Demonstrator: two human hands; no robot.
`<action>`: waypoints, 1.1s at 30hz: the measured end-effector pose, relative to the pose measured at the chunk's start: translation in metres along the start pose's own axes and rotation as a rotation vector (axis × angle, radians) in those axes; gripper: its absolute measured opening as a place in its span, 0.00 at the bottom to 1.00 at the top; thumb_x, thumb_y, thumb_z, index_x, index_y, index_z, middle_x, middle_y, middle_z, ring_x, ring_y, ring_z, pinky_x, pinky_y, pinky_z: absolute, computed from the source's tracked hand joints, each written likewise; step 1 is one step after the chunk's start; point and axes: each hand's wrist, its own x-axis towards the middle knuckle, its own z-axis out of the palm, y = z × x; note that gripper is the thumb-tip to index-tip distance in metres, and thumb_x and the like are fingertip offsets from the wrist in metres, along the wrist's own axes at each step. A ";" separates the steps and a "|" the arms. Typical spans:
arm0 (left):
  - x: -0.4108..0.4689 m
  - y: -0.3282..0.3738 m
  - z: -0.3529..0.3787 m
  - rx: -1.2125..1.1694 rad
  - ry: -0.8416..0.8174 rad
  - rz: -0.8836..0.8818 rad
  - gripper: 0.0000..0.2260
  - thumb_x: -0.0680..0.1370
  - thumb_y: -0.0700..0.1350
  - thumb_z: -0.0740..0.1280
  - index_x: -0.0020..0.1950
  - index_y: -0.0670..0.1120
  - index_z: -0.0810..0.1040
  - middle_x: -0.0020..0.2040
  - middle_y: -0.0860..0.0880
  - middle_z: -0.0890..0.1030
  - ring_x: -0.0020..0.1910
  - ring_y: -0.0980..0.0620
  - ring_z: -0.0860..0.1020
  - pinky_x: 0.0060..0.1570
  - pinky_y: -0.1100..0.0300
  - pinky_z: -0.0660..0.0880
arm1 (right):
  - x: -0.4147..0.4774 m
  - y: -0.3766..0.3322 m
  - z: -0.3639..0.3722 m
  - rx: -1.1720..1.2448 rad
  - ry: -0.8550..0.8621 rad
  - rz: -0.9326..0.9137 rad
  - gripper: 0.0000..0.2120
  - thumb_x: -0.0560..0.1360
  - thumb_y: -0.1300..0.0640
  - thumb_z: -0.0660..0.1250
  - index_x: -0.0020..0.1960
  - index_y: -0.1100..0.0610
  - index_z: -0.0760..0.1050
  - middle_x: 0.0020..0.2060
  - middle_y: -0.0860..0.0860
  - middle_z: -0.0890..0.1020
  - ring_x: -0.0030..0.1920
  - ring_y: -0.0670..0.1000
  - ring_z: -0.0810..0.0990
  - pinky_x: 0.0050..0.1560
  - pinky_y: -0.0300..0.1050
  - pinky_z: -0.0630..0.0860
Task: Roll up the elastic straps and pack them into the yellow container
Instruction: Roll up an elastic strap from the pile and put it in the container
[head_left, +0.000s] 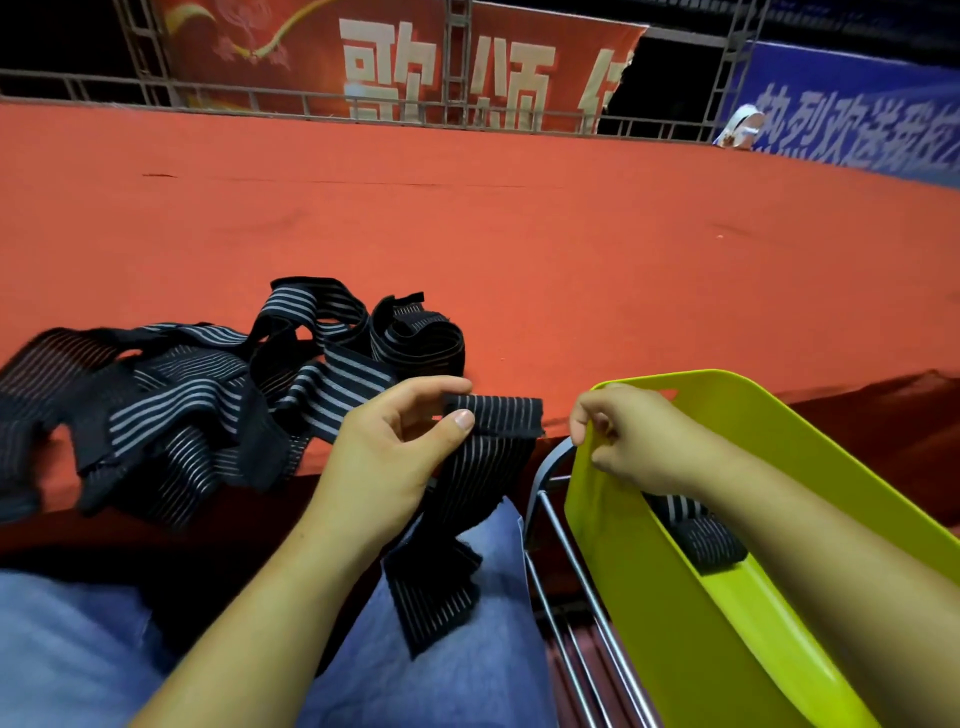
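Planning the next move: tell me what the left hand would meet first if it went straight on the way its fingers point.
Past the strap it pinches, the left hand would probably meet the right hand, which grips the yellow container's rim; depth is uncertain.

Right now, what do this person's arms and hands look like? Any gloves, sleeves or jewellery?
The left hand and right hand are bare: no gloves, rings or watch. No sleeve shows on either forearm. The visible thumbnail is short and unpainted. Blue jeans cover the lap.
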 end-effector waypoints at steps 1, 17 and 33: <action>-0.001 -0.001 0.001 -0.002 -0.006 -0.006 0.10 0.80 0.40 0.73 0.58 0.52 0.85 0.52 0.51 0.88 0.52 0.53 0.86 0.52 0.59 0.81 | 0.000 -0.001 0.000 0.006 -0.008 -0.013 0.18 0.71 0.69 0.69 0.42 0.45 0.76 0.44 0.50 0.75 0.41 0.50 0.75 0.40 0.45 0.74; 0.000 0.004 -0.006 -0.024 0.062 0.046 0.11 0.79 0.37 0.72 0.58 0.50 0.85 0.51 0.51 0.88 0.52 0.53 0.86 0.51 0.61 0.81 | -0.007 -0.062 0.000 0.556 -0.060 -0.165 0.10 0.85 0.45 0.64 0.57 0.47 0.82 0.52 0.51 0.87 0.54 0.51 0.86 0.63 0.59 0.79; 0.001 0.005 -0.016 0.030 -0.014 0.089 0.15 0.77 0.29 0.72 0.51 0.48 0.88 0.57 0.55 0.87 0.61 0.54 0.83 0.59 0.65 0.78 | -0.004 -0.070 0.012 1.221 -0.225 0.041 0.13 0.86 0.56 0.62 0.63 0.58 0.82 0.59 0.62 0.85 0.53 0.53 0.83 0.51 0.43 0.79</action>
